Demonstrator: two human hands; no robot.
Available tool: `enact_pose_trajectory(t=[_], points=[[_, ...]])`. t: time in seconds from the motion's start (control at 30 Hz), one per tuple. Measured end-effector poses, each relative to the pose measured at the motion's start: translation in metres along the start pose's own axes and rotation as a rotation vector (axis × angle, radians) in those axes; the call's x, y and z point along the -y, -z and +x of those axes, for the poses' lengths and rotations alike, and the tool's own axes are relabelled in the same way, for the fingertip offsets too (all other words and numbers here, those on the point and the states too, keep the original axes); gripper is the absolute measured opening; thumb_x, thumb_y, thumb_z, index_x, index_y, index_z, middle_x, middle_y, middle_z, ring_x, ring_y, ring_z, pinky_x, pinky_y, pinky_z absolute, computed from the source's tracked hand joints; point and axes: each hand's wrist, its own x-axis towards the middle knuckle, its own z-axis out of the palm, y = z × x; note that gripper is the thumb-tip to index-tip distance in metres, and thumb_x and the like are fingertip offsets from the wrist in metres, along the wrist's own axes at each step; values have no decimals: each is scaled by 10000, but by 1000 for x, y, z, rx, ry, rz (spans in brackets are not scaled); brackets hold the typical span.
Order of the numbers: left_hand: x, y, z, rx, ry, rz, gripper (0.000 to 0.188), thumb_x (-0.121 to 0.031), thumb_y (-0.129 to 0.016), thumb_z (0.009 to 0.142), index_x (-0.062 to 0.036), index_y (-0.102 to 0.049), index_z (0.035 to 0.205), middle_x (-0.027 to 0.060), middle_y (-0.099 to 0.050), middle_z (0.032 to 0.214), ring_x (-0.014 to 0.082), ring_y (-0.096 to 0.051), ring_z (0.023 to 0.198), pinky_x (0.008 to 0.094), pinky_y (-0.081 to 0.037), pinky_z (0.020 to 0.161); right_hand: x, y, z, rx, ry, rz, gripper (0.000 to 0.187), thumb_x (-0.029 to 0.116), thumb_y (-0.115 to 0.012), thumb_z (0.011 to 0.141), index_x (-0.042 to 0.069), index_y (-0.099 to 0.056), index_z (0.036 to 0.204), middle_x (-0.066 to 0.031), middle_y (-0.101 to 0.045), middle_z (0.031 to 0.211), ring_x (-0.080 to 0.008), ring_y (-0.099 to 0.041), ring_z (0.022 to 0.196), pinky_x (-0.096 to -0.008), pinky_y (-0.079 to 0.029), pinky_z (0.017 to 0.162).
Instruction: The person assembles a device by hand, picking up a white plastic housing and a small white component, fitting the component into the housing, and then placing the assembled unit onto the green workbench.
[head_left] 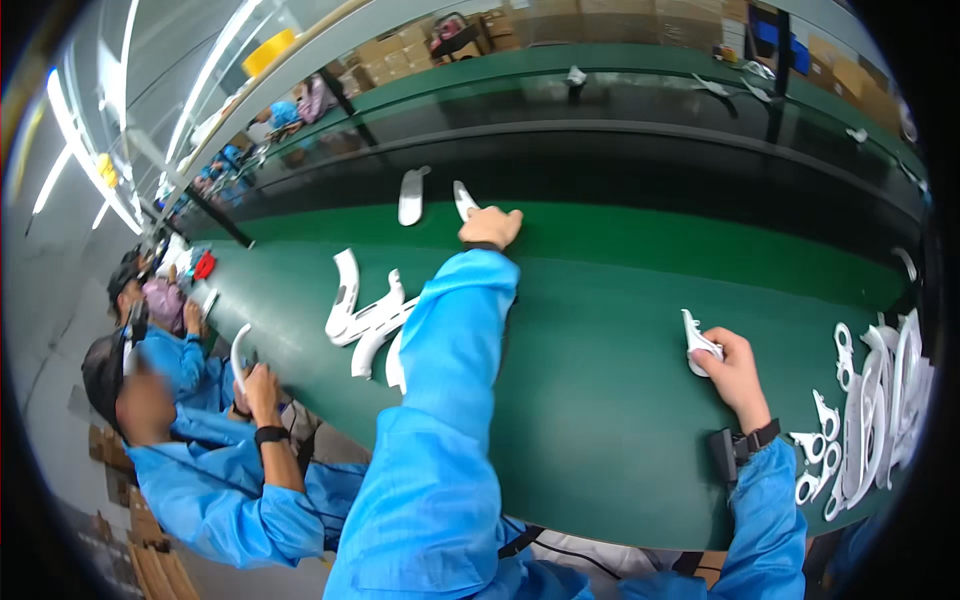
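Observation:
My left hand (492, 228) reaches across the green table (590, 400) to its far side, fingers closed on a white curved plastic part (463, 198). That part's tip lies over the dark strip behind the table. Just left of it, a similar white plastic part (411, 197) lies by itself. My right hand (735, 372) is over the table's right half, gripping a small white plastic piece (697, 342) with a pointed upper end. Several curved white pieces (345, 290) lie in a loose group left of my left sleeve, which partly hides them.
A pile of white parts (880, 400), some with rings, lies at the right end. On the left, a co-worker in blue (220, 470) holds a curved white part (240, 355); other people sit beyond. A shelf (540, 65) with scattered pieces runs along the back, cardboard boxes (620, 25) behind.

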Motion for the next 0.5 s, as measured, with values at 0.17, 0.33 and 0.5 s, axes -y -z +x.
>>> enact_pose_trajectory(t=[0.17,0.33,0.5], points=[[-25,10,-47,-244,-173,-106,486,-510,-524,825,-64,-672,947,238,-563,1067,413,-617,892,484,-499,836,0,-3,2,14,33,-15,195,154,-707,823,-8,-647,913,-43,-636,757,-105,-571,703,-266,-466,646],[-72,18,-140,-421,-859,27,108,-61,-612,711,-35,-551,795,172,-535,1009,368,-582,815,475,-477,697,-7,10,8,-37,101,47,214,187,-686,831,-9,-646,908,-71,-647,783,-134,-585,717,-295,-478,677],[-60,27,-243,-248,-1234,263,310,-77,-676,689,-82,-636,996,120,-540,1271,290,-505,1214,455,-423,911,-1,7,15,-120,146,196,234,198,-685,832,-15,-649,926,-79,-650,804,-140,-590,741,-300,-472,683]])
